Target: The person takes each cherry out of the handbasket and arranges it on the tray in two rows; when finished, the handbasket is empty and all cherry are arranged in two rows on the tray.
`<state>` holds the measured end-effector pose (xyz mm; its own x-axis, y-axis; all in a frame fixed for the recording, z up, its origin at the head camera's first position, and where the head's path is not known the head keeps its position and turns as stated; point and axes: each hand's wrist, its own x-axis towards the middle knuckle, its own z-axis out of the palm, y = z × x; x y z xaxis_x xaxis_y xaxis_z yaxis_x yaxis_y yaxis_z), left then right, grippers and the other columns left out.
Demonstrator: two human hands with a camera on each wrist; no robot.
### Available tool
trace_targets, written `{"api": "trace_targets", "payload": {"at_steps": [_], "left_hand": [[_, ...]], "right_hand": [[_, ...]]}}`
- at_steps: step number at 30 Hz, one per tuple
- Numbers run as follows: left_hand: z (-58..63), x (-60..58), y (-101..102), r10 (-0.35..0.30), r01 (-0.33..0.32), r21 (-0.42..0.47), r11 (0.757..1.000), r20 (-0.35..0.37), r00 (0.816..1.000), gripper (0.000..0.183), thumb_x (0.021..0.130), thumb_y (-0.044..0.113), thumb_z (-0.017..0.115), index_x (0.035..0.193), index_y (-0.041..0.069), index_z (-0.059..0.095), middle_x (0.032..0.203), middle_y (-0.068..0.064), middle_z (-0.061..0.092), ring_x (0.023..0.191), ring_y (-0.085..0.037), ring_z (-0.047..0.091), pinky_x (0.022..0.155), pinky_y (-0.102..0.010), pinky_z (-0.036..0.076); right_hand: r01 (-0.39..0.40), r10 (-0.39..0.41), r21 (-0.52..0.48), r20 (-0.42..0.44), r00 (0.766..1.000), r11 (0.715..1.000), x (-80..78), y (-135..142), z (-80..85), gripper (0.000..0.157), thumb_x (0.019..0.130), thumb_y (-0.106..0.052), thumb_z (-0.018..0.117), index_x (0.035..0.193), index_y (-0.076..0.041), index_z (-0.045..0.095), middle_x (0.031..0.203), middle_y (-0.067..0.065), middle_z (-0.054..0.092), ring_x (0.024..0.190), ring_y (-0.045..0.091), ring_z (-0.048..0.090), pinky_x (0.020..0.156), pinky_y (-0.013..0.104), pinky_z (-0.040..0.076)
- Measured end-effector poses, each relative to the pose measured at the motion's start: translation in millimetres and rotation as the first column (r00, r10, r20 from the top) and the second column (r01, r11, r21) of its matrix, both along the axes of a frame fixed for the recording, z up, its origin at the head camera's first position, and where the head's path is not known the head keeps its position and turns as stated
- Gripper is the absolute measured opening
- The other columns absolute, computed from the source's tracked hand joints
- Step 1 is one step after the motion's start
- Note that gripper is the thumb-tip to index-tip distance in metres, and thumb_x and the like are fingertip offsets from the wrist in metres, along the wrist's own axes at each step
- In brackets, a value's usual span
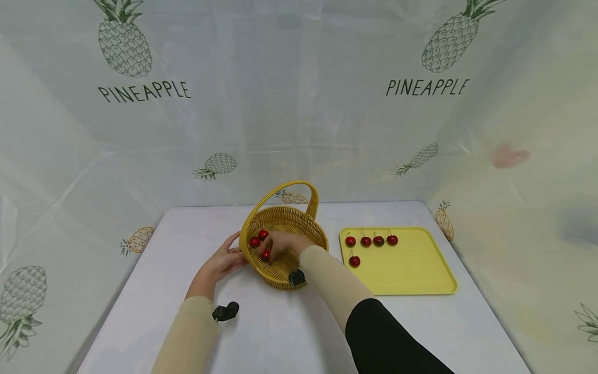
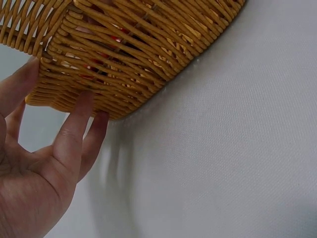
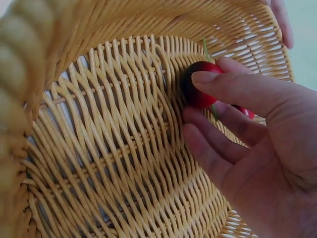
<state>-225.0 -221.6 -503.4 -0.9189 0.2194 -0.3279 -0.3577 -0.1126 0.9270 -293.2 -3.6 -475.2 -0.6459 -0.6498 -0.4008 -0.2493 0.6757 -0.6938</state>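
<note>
A yellow wicker basket point(image 1: 299, 221) with an arched handle stands mid-table. My left hand point(image 1: 225, 263) is at its left side; in the left wrist view its extended fingers point(image 2: 74, 131) touch the outer wicker wall. Inside the basket, my right hand point(image 1: 282, 244) pinches a dark red cherry point(image 3: 199, 94) between thumb and fingers, close to the woven wall. A green stem rises from this cherry. Other red cherries point(image 1: 254, 242) lie on the basket's left side, and one point(image 3: 246, 113) shows partly behind the right fingers.
To the right of the basket lies a yellow tray point(image 1: 411, 270). Several cherries point(image 1: 366, 241) are on it, most in a row along the far edge and one nearer on the left. A pineapple-print sheet point(image 1: 299, 104) hangs behind the white table point(image 1: 275, 327).
</note>
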Motion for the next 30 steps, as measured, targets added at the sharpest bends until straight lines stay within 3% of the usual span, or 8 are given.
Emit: {"api": "trace_targets", "payload": {"at_steps": [7,14,23,30], "left_hand": [[-1.6,-1.5,1.9,0.009,-0.009,-0.001,1.0,0.014,1.0,0.084,0.094,-0.009,0.054,0.158,0.024,0.011,0.147,-0.033,0.032,0.119,-0.035,0.054,0.105,-0.05,0.038],[-2.4,-1.0,2.5,0.0,0.0,0.011,1.0,0.013,1.0,0.086,0.094,-0.008,0.055,0.158,0.024,0.007,0.149,-0.033,0.029,0.129,-0.043,0.044,0.107,-0.052,0.035],[-4.1,-1.4,1.4,0.004,-0.004,0.006,1.0,0.021,1.0,0.086,0.094,-0.007,0.056,0.158,0.025,0.008,0.149,-0.032,0.031,0.118,-0.035,0.055,0.103,-0.048,0.041],[-4.2,-2.0,1.0,-0.016,0.016,0.013,1.0,0.012,1.0,0.089,0.094,-0.009,0.056,0.158,0.024,0.004,0.149,-0.034,0.028,0.126,-0.04,0.048,0.104,-0.048,0.04]], "right_hand": [[-0.037,0.037,-0.009,-0.022,0.999,0.999,-1.7,12.1,0.5,0.03,0.082,0.0,0.075,0.109,-0.012,0.073,0.1,-0.006,0.064,0.092,0.009,0.055,0.082,0.021,0.048],[-0.062,0.062,-0.017,-0.036,0.997,0.998,-0.7,25.5,7.1,0.019,0.083,-0.002,0.076,0.101,-0.008,0.073,0.097,-0.004,0.065,0.088,0.009,0.055,0.078,0.023,0.049],[-0.083,0.079,-0.043,-0.069,0.994,0.996,2.1,45.0,8.5,0.017,0.081,-0.002,0.078,0.096,-0.006,0.073,0.092,-0.003,0.066,0.084,0.009,0.054,0.073,0.023,0.048],[-0.086,0.081,-0.051,-0.095,0.992,0.995,6.4,61.0,12.1,0.016,0.082,-0.002,0.078,0.096,-0.007,0.073,0.094,-0.003,0.067,0.088,0.009,0.056,0.077,0.023,0.049]]}}
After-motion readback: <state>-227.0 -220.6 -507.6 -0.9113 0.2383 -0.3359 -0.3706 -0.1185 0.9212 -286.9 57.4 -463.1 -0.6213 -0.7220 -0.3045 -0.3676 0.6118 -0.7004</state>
